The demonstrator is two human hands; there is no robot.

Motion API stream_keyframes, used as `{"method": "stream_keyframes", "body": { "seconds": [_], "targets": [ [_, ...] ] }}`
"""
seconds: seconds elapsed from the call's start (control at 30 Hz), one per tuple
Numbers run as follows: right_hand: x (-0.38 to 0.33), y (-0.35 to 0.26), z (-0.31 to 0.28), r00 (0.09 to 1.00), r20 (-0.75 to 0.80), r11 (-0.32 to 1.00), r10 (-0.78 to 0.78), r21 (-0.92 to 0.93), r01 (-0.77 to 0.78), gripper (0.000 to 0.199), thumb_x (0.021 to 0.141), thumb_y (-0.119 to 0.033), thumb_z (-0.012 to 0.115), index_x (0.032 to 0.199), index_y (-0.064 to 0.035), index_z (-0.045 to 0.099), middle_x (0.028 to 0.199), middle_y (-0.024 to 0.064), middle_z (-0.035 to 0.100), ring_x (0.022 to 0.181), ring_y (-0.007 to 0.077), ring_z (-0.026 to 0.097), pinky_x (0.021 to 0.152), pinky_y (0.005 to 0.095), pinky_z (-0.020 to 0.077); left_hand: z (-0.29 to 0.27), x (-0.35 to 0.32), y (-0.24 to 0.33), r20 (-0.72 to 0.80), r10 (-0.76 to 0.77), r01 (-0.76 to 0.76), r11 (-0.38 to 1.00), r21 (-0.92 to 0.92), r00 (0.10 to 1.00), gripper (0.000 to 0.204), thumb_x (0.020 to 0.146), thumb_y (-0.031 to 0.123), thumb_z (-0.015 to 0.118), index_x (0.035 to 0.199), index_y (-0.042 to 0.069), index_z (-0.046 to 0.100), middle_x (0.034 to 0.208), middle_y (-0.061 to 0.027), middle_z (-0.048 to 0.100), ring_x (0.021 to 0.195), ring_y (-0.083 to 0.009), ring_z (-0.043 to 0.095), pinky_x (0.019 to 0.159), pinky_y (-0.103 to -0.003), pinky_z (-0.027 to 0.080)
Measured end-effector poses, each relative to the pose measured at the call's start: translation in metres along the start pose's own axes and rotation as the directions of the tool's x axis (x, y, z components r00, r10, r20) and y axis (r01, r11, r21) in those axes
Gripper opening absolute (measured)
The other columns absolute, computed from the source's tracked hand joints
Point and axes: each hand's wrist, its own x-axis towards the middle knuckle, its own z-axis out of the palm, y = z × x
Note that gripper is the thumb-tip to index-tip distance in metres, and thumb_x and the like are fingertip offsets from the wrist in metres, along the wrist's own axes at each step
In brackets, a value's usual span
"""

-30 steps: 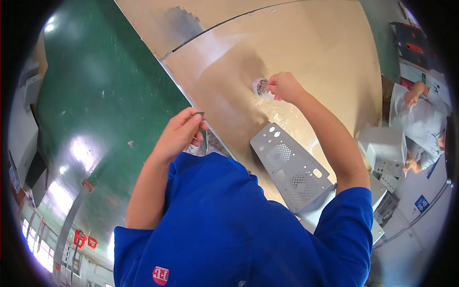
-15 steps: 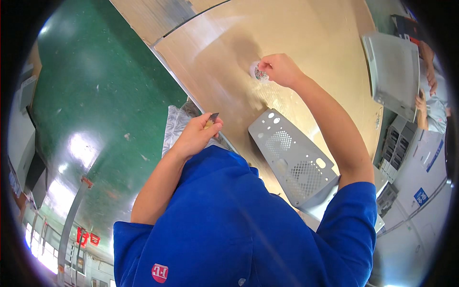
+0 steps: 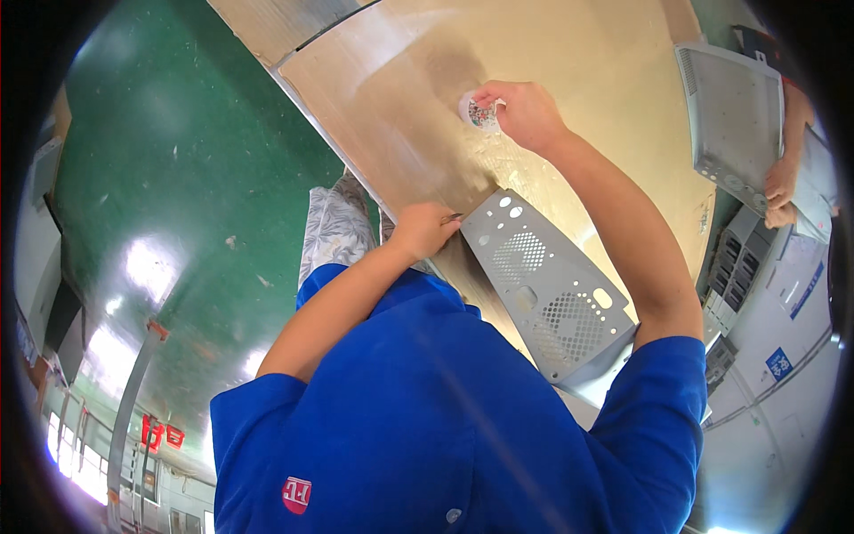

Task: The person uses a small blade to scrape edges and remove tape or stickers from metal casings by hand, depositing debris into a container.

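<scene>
My right hand reaches far out over the pale wooden tabletop, its fingers closed on the rim of a small round white container with tiny coloured bits inside. My left hand is closed around a thin dark object whose tip pokes out at the near corner of a grey perforated metal panel. That panel lies flat on the table between my two arms, with round holes and mesh patches in it. What the thin object is I cannot tell.
Another person's hand at the right edge holds a grey metal cover. Grey computer cases stand below it. A green floor lies left of the table's metal-trimmed edge.
My left hand has moved right, from beside the table edge to the panel's corner. My right hand has stayed at the round container. The view has shifted, bringing the grey cover in at the right.
</scene>
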Motion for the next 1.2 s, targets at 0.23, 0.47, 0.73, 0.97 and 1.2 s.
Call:
{"method": "stream_keyframes", "body": {
  "seconds": [0.23,0.47,0.73,0.97,1.2],
  "targets": [
    [-0.003,-0.005,-0.001,0.997,0.069,0.949,0.021,0.313,-0.041,0.015,0.086,-0.007,0.053,0.098,-0.0034,0.062,0.081,0.0074,0.064,0.067,0.0135,0.061,0.055,0.0266,0.0510,0.006,0.018,0.019,0.103,-0.032,0.020,0.993,0.120,0.994,0.023,0.081,0.026,0.057,0.087,0.006,0.067,0.087,-0.0168,0.064,0.081,-0.0344,0.060,0.073,-0.043,0.048],
    [-0.005,-0.003,-0.020,0.969,0.184,0.712,0.166,0.657,-0.246,0.018,0.088,-0.009,0.053,0.101,0.0001,0.059,0.080,0.0045,0.061,0.069,0.0093,0.058,0.056,0.0245,0.0506,0.002,0.023,0.023,0.148,-0.077,0.057,0.989,0.138,0.986,0.023,0.080,0.025,0.058,0.090,0.005,0.065,0.087,-0.0178,0.063,0.083,-0.0358,0.059,0.073,-0.044,0.047],
    [-0.060,-0.006,-0.065,0.957,0.201,0.657,0.209,0.696,-0.290,0.017,0.087,-0.009,0.055,0.100,0.0009,0.059,0.079,0.0026,0.058,0.067,0.0098,0.056,0.060,0.0237,0.0489,-0.006,0.026,0.037,0.195,-0.050,0.017,0.986,0.163,0.980,0.023,0.080,0.023,0.058,0.089,0.002,0.062,0.086,-0.0189,0.062,0.084,-0.0372,0.059,0.074,-0.044,0.046],
    [-0.238,0.009,-0.147,0.916,0.400,0.530,0.034,0.770,-0.356,0.050,0.074,-0.027,0.073,0.113,-0.0014,0.056,0.100,0.0071,0.057,0.093,0.0125,0.054,0.078,0.0273,0.0450,-0.095,0.074,0.078,-0.245,0.015,0.025,0.987,0.160,0.969,0.025,0.083,0.024,0.058,0.093,0.002,0.065,0.085,-0.0212,0.063,0.081,-0.0355,0.062,0.072,-0.042,0.049],
    [-0.374,-0.009,-0.126,0.675,0.689,0.525,0.264,0.484,-0.700,0.050,0.063,-0.031,0.082,0.097,0.0006,0.064,0.082,0.0087,0.068,0.076,0.0154,0.063,0.071,0.0266,0.0481,-0.132,0.126,0.139,0.031,-0.103,0.067,0.814,0.578,0.994,0.025,0.076,0.028,0.063,0.085,0.004,0.067,0.080,-0.0171,0.065,0.074,-0.0324,0.063,0.067,-0.039,0.049]
  ]
}}
